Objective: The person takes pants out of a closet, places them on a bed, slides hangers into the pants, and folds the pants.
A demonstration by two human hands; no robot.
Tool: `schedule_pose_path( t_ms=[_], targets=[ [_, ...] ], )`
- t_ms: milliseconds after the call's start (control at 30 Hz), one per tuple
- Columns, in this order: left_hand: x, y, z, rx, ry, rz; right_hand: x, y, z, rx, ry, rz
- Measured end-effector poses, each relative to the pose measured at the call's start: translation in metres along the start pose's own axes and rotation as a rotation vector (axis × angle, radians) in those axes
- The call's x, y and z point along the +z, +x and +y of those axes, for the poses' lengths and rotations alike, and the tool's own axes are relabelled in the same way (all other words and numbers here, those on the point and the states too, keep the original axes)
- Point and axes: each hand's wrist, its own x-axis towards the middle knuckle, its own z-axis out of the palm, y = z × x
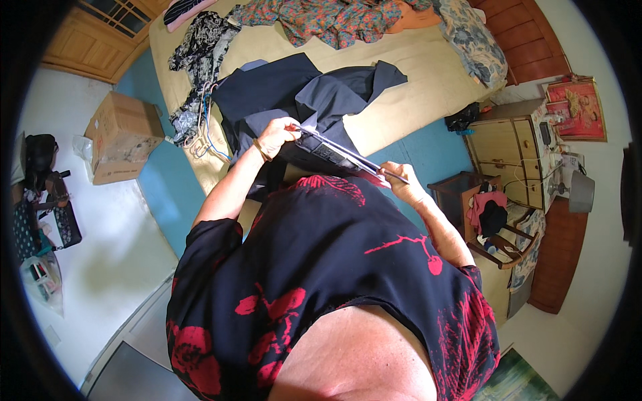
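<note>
Both my hands hold a dark garment (326,153) by its straight, light-edged band, stretched taut in front of my body. My left hand (278,136), with a yellowish bangle at the wrist, pinches the band's upper left end. My right hand (403,181) grips its lower right end. The inside of the band shows a printed or patterned strip. The dark cloth (271,82) spreads beyond my hands over the bed's edge; whether it is all one garment I cannot tell. Several wire hangers (204,133) lie beside it at the left, near a black-and-white patterned garment (203,47).
The bed (406,108) with a beige sheet bears a floral garment (336,22) and a patterned pillow (471,45). A cardboard box (123,135) stands left on the blue floor (160,185). At the right are a wooden chair (521,250) with clothes and a cabinet (506,150).
</note>
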Motion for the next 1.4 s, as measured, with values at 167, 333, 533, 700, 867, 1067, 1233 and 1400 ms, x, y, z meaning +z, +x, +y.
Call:
schedule_pose_path(
  t_ms=[167,333,533,700,867,1067,1233,1400],
  targets=[
    [0.007,0.001,-0.011,0.021,-0.112,0.07,0.003,-0.006,0.005,-0.038,0.053,0.023],
    [0.018,-0.009,-0.01,0.061,-0.218,0.006,-0.003,-0.006,0.0,-0.063,-0.059,0.032],
    [0.057,-0.02,0.023,0.332,0.742,-0.254,0.013,-0.004,0.03,-0.061,-0.142,0.066],
    [0.023,-0.022,-0.012,0.428,0.827,0.077,-0.035,0.018,0.032,-0.011,0.354,0.576],
    [-0.051,-0.02,-0.059,0.251,0.524,0.478,-0.095,0.02,-0.015,-0.004,0.837,0.695],
    [-0.048,-0.012,-0.034,0.297,0.25,0.58,-0.11,0.011,-0.034,-0.153,0.963,0.753],
    [-0.037,-0.036,-0.031,0.35,0.274,0.497,-0.103,0.016,-0.036,-0.367,1.052,1.026],
    [-0.028,-0.06,-0.033,0.307,0.305,0.422,-0.094,0.03,-0.043,-0.416,1.028,1.156]
  ],
)
